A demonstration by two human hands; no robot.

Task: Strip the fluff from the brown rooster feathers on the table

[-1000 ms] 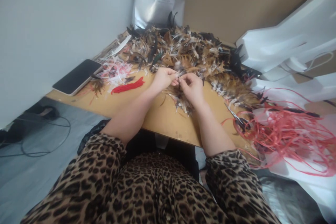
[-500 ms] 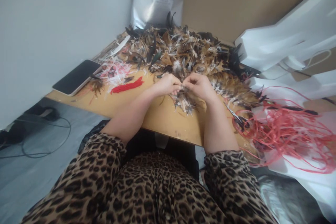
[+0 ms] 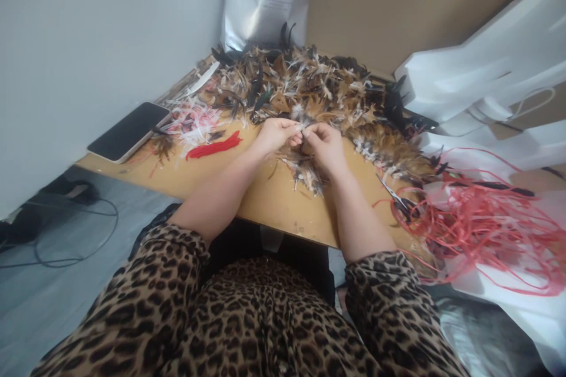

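My left hand (image 3: 277, 134) and my right hand (image 3: 325, 146) meet above the table, fingertips pinched together almost touching. Whatever lies between them is too small to make out. Just behind the fingertips is a large heap of brown, black and white feathers (image 3: 283, 79). A small bunch of loose feathers (image 3: 305, 177) lies under and in front of my hands. To the right of my right hand stretches a row of brown feathers (image 3: 393, 150) with white quill ends. A bundle of red thread (image 3: 214, 145) rests left of my left hand.
A phone (image 3: 128, 132) lies at the table's left edge beside pink and white scraps (image 3: 194, 121). Scissors (image 3: 400, 200) and tangled red strips (image 3: 490, 224) are at the right. At the back stands a silver bag (image 3: 265, 12); a white machine (image 3: 477, 82) stands right.
Both hands have shifted slightly up and away from me, still pinched together. My right hand has moved a little left. The surrounding things look the same.
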